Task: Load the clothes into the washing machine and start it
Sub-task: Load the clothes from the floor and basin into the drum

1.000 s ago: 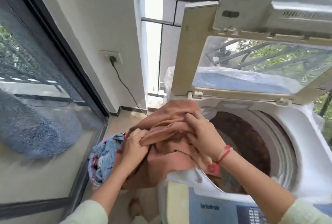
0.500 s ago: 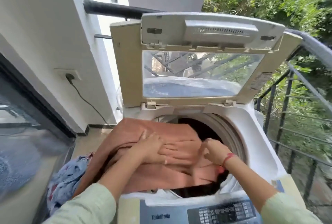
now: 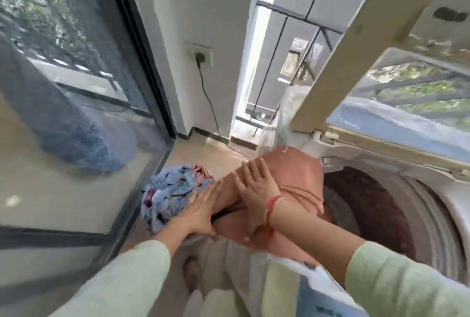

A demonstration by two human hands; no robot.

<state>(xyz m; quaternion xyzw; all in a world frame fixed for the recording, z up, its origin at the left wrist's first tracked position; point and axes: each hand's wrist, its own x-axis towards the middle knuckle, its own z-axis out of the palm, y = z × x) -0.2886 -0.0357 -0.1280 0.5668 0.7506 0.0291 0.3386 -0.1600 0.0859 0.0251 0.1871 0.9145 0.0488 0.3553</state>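
Laundry lay half across the top-loading washing machine (image 3: pixel 447 215). A salmon-orange cloth (image 3: pixel 297 171) was bunched over the left rim of the tub, its right side hanging toward the brown drum (image 3: pixel 368 204) and its left side spilling outside the machine. The right hand (image 3: pixel 256 187) rested flat on top of this cloth, fingers straight and spread, gripping nothing; a red thread bracelet (image 3: pixel 272 206) circled its wrist. The left hand (image 3: pixel 201 206) was likewise open, its fingers stretched out straight along the cloth's left edge, just where it met a bundle of blue patterned clothes (image 3: pixel 170 194). Whether those fingertips touched the blue bundle or only the orange cloth could not be told. That bundle sat lower than the tub, just beside the machine's left side, with a bit of red fabric showing at its top.

The machine's lid (image 3: pixel 343 62) stood raised at the back — a cream frame around a clear window. Both forearms came out of pale green sleeves (image 3: pixel 132 278). On the white wall behind, a dark plug sat in a wall socket (image 3: pixel 201 55), its cord (image 3: pixel 211 105) running down toward the floor. A dark-framed sliding glass door (image 3: pixel 76 67) filled the left side — blurred reflections across it.
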